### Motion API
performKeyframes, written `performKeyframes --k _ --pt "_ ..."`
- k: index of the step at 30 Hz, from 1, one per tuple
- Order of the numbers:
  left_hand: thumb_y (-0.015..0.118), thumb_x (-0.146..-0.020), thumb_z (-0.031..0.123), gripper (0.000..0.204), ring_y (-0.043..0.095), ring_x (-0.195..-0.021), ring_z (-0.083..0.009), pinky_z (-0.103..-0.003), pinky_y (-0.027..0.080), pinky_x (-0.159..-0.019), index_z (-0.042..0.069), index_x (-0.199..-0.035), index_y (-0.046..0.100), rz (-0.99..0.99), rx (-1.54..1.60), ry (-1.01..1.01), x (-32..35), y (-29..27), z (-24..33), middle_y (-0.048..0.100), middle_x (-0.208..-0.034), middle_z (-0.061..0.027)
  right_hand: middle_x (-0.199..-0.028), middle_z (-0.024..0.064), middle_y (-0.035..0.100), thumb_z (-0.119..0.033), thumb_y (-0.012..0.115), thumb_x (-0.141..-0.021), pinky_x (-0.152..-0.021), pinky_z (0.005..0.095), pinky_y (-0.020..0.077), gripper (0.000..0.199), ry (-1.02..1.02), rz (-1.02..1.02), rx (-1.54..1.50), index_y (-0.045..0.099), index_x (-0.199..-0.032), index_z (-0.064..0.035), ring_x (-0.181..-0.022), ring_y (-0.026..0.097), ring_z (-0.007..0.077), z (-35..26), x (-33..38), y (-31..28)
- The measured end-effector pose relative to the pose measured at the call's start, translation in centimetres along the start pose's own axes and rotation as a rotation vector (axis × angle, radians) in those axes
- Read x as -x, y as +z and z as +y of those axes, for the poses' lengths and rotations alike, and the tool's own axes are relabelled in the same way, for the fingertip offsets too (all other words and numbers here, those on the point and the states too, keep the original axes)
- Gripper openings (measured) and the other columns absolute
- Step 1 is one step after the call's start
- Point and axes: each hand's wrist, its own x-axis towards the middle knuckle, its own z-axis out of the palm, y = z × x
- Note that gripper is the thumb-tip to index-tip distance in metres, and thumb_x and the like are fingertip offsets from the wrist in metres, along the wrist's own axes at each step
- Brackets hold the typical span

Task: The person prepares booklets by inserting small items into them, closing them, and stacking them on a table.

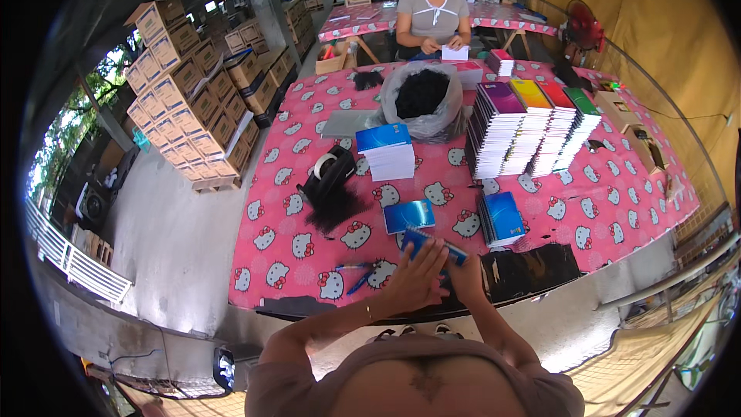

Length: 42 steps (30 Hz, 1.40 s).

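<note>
Nearest the camera, in the head view, the person's brown top (282,378) shows at the lower edge, with both forearms extended toward the worktop (571,205). Both hands are together on one blue notebook (415,239), held tilted above the front of the worktop. The left hand (421,278) lies across the cover with fingers extended, apparently to steady it; whether it also grips from below cannot be told. The right hand (465,274) is closed on the right end, presumably to stop the notebook turning.

A second notebook (409,218) lies flat just beyond the held one. Farther back stands a tall blue stack (390,161); at the right is a low blue stack (502,220). Both are within apparent reach, which would limit arm travel.

Pens (360,284) lie left of the left hand, outside its working space. A tape dispenser (328,174) stands behind them, beside loose black strands (332,215).

Purple, yellow, red and green stacks (513,135) stand side by side, seemingly sorted by cover colour. A clear plastic bag (443,120) contains black material, which probably keeps its mouth spread.
</note>
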Motion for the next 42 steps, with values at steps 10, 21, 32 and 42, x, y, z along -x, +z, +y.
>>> performKeyframes --k 10,21,32,42 --pt "0.037 -0.097 0.060 0.083 0.022 -0.147 -0.0442 -0.063 0.011 -0.116 -0.005 -0.149 0.032 0.026 0.214 -0.020 -3.0 -1.9 -0.6 0.029 -0.155 -0.0277 -0.084 0.0054 0.071 -0.007 0.061 -0.091 -0.058 0.0278 0.0516 0.032 -0.169 0.109 0.178 0.067 -0.122 -0.0030 -0.070 0.065 0.0105 2.9 -0.6 0.5" --pt "0.075 -0.087 0.029 0.082 0.040 -0.137 -0.0350 -0.047 0.037 -0.110 -0.004 -0.148 0.030 -0.126 1.055 -0.314 1.1 -3.0 1.2 0.035 -0.150 -0.0259 -0.136 0.0184 0.045 -0.006 0.077 -0.079 -0.083 0.0330 0.0562 0.086 -0.415 -0.047 0.499 0.031 -0.153 -0.0082 -0.115 0.057 0.0248 -0.4 1.1 0.0" --pt "0.056 -0.098 0.014 0.035 0.055 -0.103 -0.0150 -0.030 0.047 -0.086 0.003 -0.132 0.053 -0.116 1.266 -0.749 4.6 2.4 -0.7 0.061 -0.112 -0.0080 -0.127 0.0198 0.043 -0.014 0.080 -0.075 -0.090 0.0470 0.0509 0.076 -0.364 -0.148 0.933 0.047 -0.143 -0.0139 -0.120 0.049 0.0394 1.7 1.7 1.1" --pt "0.056 -0.095 0.004 0.033 0.057 -0.091 -0.0076 -0.026 0.048 -0.079 0.002 -0.128 0.056 -0.085 1.184 -0.683 8.2 8.2 -3.7 0.066 -0.099 -0.0048 -0.093 0.0087 0.069 -0.014 0.068 -0.085 -0.071 0.0465 0.0526 0.028 -0.492 -0.169 1.014 0.062 -0.112 -0.0145 -0.080 0.067 0.0348 6.6 -0.4 1.7"
